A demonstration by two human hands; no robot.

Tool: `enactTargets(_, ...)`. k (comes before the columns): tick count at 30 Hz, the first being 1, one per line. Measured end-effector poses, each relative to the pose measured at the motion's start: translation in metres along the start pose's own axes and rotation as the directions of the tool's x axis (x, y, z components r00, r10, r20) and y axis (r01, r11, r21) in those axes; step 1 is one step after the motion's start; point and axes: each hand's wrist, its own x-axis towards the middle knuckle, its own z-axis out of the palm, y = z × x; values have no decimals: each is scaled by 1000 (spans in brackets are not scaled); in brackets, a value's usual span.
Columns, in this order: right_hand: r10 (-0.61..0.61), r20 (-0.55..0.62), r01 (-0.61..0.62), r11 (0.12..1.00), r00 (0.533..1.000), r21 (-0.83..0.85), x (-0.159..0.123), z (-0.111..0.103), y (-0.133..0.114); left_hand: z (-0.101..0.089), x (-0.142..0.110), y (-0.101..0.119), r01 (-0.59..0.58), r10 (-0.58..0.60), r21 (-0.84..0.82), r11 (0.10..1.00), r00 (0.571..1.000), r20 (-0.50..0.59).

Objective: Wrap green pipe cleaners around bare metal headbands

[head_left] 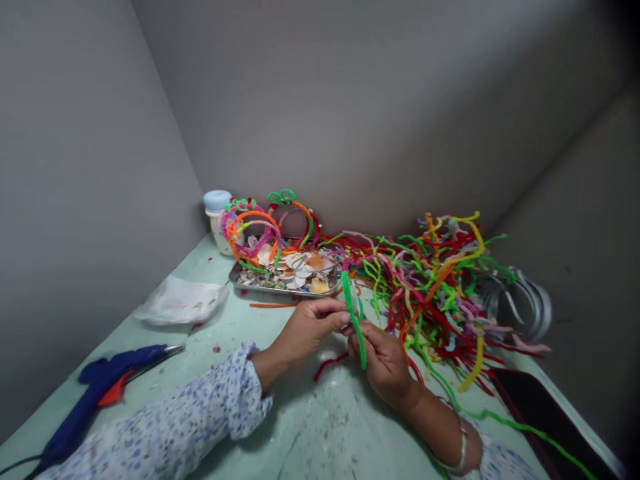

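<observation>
A bright green fuzzy pipe cleaner (355, 323) stands nearly upright between my two hands, above the table. At its left side my left hand (313, 327) is closed, with thumb and forefinger pinched against it. Lower down on the right, the curled fingers of my right hand (385, 363) grip it too. A thin greyish strip shows just behind the green one, and I cannot tell what it is. Below my fingers a short red pipe cleaner (330, 365) sticks out to the left; whether it is held or lies on the table is unclear.
Behind my hands sits a metal tray (280, 291) of seashells, with colourful wrapped headbands (255, 230) on it. A tangled pipe cleaner heap (435, 287) spreads right, beside bare metal hoops (530, 307). A blue glue gun (95, 393), plastic bag (180, 300), lidded jar (217, 223) and dark flat device (545, 413) surround.
</observation>
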Motion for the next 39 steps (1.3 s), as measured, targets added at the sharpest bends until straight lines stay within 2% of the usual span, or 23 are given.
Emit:
enactTargets(8, -19, 0, 19, 999, 1000, -44, 3, 0, -3, 0, -1, 5, -33, 33, -24, 999, 999, 35)
enactTargets(18, -69, 13, 70, 990, 998, -125, 5, 1, -6, 4, -6, 8, -56, 58, 69, 996, 998, -30)
enactTargets(25, -62, 0, 61, 988, 998, -139, 2, 2, 0, 7, -7, 10, -53, 54, 43, 998, 998, -30)
enactTargets(30, 15, -41, -16, 999, 999, -33, 1, 1, 4, 4, -4, 13, -96, 99, 63, 993, 994, -37)
enactTargets(35, 25, -93, -20, 998, 995, 53, 2, -2, 8, -1, -1, 12, -125, 128, 101, 987, 991, -32)
enactTargets(39, 22, -86, -14, 996, 996, 88, 3, -4, 8, -2, 0, 11, -128, 134, 120, 984, 990, -47)
